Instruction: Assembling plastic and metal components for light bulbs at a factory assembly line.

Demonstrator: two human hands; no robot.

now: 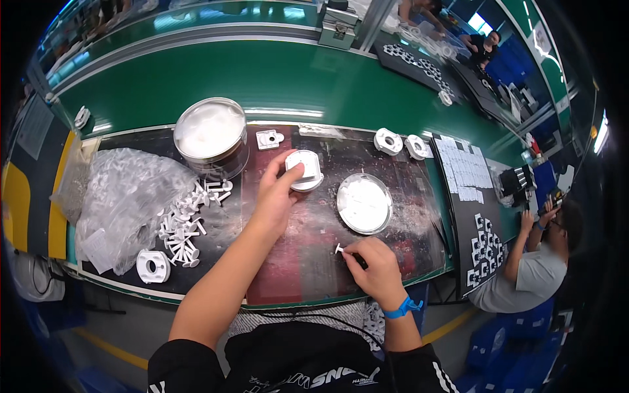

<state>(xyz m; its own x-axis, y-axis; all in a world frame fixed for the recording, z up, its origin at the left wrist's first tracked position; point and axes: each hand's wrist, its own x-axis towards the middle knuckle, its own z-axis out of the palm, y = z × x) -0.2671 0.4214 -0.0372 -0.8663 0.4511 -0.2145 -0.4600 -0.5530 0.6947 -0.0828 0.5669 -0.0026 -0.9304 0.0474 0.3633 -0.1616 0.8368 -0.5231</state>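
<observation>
Green surface (275,78): well lit, pale glare streaks
Right-edge lamp (600,134): bright white glow
Rim: dark, straight edges bent
Centre: fairly sharp

head-worn fisheye view down over hands (375,265)

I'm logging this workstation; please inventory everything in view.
Round tub: one, clear, white contents, back left
Round dish: one, clear, white contents, right of centre
Plastic bag: one, clear, left
Loose pins: many, white, beside bag
Ring parts: at least three, white, front left, back right
Squarish part: one, white, beside tub
Mat: one, black and red, centre
Bench: one, green, beneath mat
Boards: several, black, right
Board parts: many, white, on boards
Metal case: one, grey-green, top
Co-workers: several, right and top
Wristband: one, blue, right wrist
Left hand: one, holding white housing
Right hand: one, holding white pin
</observation>
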